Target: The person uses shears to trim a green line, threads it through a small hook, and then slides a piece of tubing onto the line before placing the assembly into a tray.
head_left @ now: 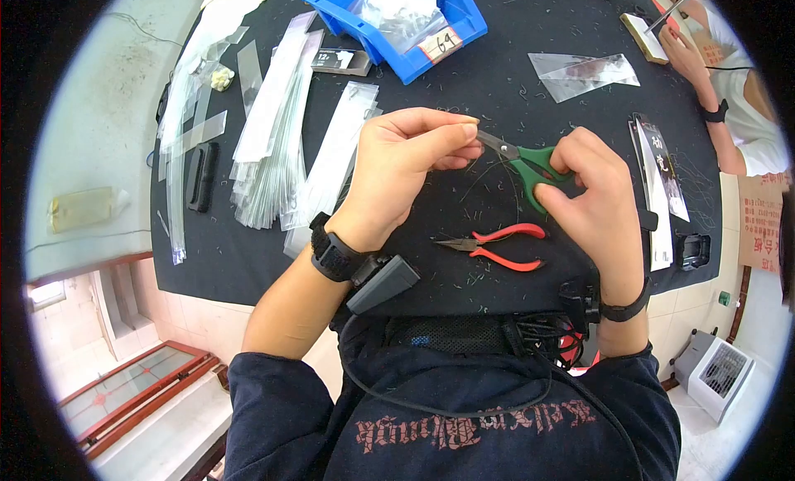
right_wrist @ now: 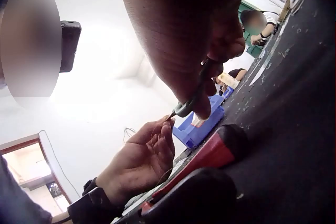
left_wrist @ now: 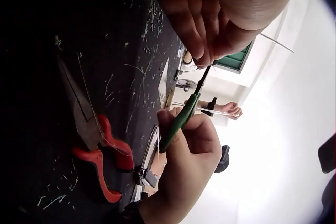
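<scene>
Green-handled scissors (head_left: 537,168) are held by my right hand (head_left: 592,183), thumb and fingers in the handle loops. Their blade tips reach the fingertips of my left hand (head_left: 410,154). Thumb and forefinger of that hand pinch a thin strand (right_wrist: 153,142), which trails below in a loose curve; the pinched end is hidden by the fingertips. In the left wrist view the scissors (left_wrist: 181,121) appear edge-on between both hands. Red-handled needle-nose pliers (head_left: 472,244) lie on the black cloth below the hands, tips pointing left.
Bundles of clear plastic sleeves (head_left: 269,179) lie left, beside a black case (head_left: 201,176). A blue bin (head_left: 460,34) of white pieces stands at the back, with a clear bag (head_left: 584,75) to its right. Strand clippings dot the cloth. Another person's hand (head_left: 683,55) works at far right.
</scene>
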A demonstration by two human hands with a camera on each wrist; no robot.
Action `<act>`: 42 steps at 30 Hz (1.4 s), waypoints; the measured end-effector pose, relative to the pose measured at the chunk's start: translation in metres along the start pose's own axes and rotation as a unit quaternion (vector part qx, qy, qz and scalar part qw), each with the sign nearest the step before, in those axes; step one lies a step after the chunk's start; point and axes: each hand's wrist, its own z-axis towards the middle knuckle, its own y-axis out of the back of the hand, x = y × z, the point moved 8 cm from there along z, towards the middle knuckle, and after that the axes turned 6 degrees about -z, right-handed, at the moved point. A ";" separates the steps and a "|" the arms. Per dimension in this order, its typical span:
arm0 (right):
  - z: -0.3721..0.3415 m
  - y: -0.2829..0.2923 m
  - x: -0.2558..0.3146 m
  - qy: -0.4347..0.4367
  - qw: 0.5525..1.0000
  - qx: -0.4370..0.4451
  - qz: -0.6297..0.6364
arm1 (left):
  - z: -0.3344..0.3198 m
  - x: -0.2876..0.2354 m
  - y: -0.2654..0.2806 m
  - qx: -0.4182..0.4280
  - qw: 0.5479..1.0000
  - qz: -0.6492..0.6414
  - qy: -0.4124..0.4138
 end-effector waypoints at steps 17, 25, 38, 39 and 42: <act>0.002 0.007 0.001 0.021 0.999 -0.029 0.019 | 0.000 0.007 0.000 0.019 0.995 -0.085 0.047; 0.002 0.002 -0.001 0.001 0.996 -0.037 0.076 | 0.002 0.000 -0.003 0.049 0.989 -0.142 0.002; 0.003 0.004 0.001 0.021 0.997 -0.034 0.063 | 0.002 -0.002 -0.003 0.034 0.995 -0.093 -0.012; 0.003 0.004 0.001 0.023 0.997 -0.033 0.061 | 0.002 -0.002 -0.003 0.032 0.995 -0.089 -0.014; 0.003 0.004 0.001 0.026 0.997 -0.033 0.057 | 0.002 -0.003 -0.003 0.028 0.996 -0.077 -0.019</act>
